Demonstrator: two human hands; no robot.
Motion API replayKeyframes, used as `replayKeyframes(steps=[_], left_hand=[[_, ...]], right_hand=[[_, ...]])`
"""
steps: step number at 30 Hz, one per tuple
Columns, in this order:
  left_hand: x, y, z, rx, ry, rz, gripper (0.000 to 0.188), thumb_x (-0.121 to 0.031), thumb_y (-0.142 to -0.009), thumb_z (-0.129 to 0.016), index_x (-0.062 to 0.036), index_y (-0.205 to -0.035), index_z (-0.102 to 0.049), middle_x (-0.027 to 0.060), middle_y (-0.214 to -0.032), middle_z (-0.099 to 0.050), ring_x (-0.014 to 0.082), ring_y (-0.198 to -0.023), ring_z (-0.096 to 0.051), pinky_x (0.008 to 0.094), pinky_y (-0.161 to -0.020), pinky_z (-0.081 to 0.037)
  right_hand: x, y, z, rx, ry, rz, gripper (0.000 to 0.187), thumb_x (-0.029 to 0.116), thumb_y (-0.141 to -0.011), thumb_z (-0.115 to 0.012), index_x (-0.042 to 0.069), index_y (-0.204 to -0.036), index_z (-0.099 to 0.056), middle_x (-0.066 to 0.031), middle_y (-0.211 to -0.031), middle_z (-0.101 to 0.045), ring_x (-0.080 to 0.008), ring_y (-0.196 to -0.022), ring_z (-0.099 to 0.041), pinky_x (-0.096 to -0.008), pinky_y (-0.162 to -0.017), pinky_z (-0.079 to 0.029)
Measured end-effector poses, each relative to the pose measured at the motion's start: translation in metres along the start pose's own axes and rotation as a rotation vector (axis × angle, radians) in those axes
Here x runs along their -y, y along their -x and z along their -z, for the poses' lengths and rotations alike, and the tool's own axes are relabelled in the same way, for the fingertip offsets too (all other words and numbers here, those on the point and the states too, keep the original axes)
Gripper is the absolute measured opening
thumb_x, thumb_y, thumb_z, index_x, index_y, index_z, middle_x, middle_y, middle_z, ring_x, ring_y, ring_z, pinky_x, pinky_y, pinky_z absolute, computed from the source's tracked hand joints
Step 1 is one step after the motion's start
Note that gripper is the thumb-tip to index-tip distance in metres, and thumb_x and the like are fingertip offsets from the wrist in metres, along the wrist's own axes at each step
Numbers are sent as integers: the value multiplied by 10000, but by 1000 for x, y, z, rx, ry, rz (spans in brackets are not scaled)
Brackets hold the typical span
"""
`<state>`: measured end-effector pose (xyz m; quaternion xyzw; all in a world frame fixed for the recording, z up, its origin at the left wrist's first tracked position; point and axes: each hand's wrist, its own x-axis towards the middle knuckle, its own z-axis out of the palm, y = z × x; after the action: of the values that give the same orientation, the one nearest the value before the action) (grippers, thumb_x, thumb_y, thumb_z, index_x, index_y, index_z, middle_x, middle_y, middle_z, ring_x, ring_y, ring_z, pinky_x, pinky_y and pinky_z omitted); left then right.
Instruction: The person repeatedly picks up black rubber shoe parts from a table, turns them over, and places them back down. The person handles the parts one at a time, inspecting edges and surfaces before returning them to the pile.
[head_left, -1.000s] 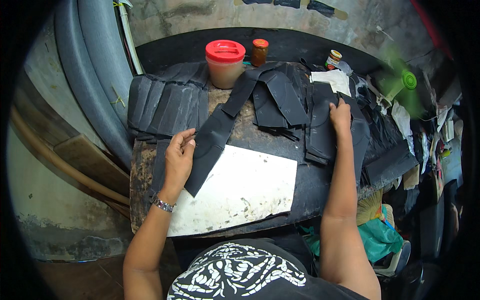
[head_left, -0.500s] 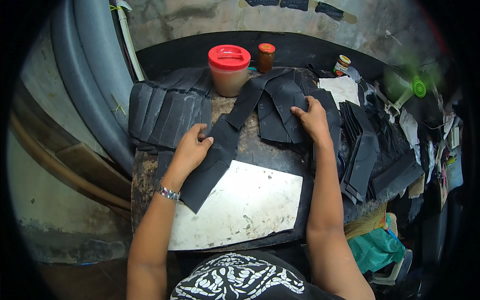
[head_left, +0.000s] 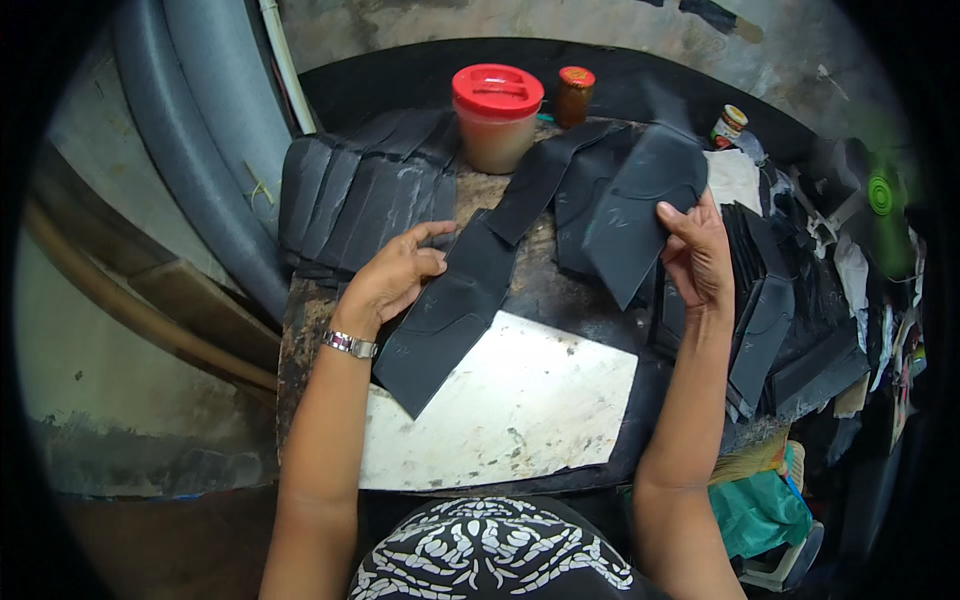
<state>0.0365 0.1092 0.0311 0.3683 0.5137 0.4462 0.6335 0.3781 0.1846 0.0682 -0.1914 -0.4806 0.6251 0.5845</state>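
My left hand [head_left: 395,275] rests flat on a long black leather strip [head_left: 470,290] that lies slanted across the worktable [head_left: 300,330] and the white board [head_left: 510,410]. My right hand [head_left: 697,250] is raised and grips a black cut leather piece [head_left: 640,205] by its right edge, holding it tilted above the table. A fanned stack of black pieces [head_left: 365,195] lies to the left of my left hand. Another pile of black pieces [head_left: 775,310] lies right of my right hand.
A jar with a red lid [head_left: 497,115] and a small orange-capped jar [head_left: 575,95] stand at the table's back. A small tin [head_left: 729,125] and white paper [head_left: 735,180] sit at back right. Grey pipes [head_left: 200,150] run along the left; clutter fills the right side.
My right hand has lifted one black piece off the pile and drawn it up toward me. My left hand stayed on the long strip.
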Motion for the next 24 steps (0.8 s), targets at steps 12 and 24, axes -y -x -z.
replayKeyframes(steps=[12, 24], left_hand=[[17, 15, -13, -9, 31, -101, 417, -332, -962, -667, 70, -1073, -672, 162, -1028, -701, 164, -895, -691, 263, -771, -572], [4, 30, 10, -118, 67, -192, 298, -233, -940, -682, 41, -1045, -733, 108, -1006, -724, 134, -929, -655, 253, -878, -494]], right_hand=[[-35, -5, -96, 309, 880, -672, 614, 542, -967, -569, -22, -737, -646, -81, -515, -584, -153, -406, -567, -269, -385, -452], [-60, 80, -122, 274, 525, -878, 586, 469, -1019, -518, -26, -718, -602, -96, -551, -613, -124, -385, -522, -271, -373, -416]])
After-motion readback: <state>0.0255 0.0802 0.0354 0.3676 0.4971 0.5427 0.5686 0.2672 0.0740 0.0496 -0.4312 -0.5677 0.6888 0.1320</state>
